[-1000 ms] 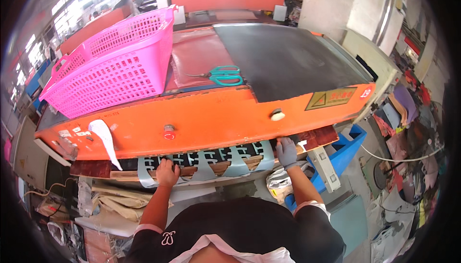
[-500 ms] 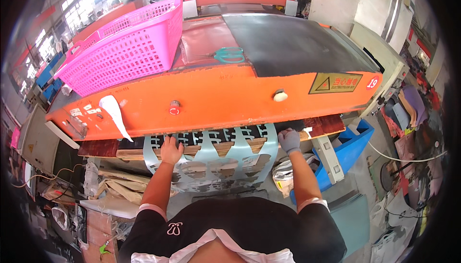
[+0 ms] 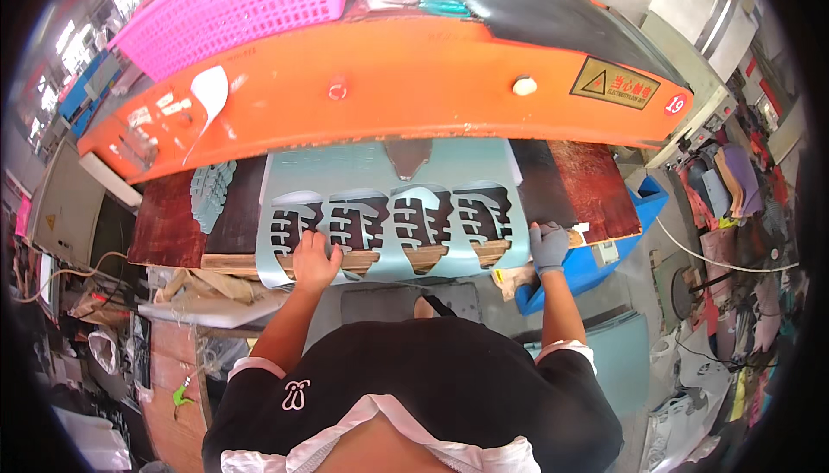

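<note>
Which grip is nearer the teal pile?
Left. The left grip is at the sheet, right of the pile; the right grip is farther right, by the sheet's right edge.

A holed, pale teal sheet (image 3: 332,170) lies spread out.

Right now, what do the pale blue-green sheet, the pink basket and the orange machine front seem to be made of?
Pale blue-green sheet: perhaps synthetic leather or foam, thin, with a soft sheen; its near edge sags, exact material unclear.
Pink basket: likely moulded plastic, smooth, with regular rows of holes.
Orange machine front: probably painted metal, with even colour and worn edges.
</note>
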{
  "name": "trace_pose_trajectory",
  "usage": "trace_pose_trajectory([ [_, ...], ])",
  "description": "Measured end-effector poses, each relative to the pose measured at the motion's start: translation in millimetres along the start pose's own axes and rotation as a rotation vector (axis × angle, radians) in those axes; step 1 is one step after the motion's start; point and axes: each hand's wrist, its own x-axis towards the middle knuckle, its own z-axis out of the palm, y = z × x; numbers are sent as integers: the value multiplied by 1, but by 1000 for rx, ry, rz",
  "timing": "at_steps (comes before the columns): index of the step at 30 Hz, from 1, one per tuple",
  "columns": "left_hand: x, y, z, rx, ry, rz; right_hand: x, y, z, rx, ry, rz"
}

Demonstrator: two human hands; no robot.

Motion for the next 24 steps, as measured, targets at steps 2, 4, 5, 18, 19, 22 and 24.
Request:
trace_pose_trajectory([
  [2,-5,7,-7,-9,58,39,-4,-8,-8,-20,70,29],
  [4,-17,17,-16,-8,32,71,-15,-16,-19,-70,62,121],
  [5,-24,23,-20,-15,83,137,-22,-19,-26,-91,56,161],
  [18,-39,5,-36,-104,-28,109,115,-238,91,165,-296,65],
  [19,-41,1,-40,-90,4,49,120,-266,99,42,-432,114],
  [22,-45,5,-39,-82,-189,33,133,-282,93,-231,-668,283],
  [24,-45,22,-26,-99,-82,96,143,-262,82,-145,-630,328],
])
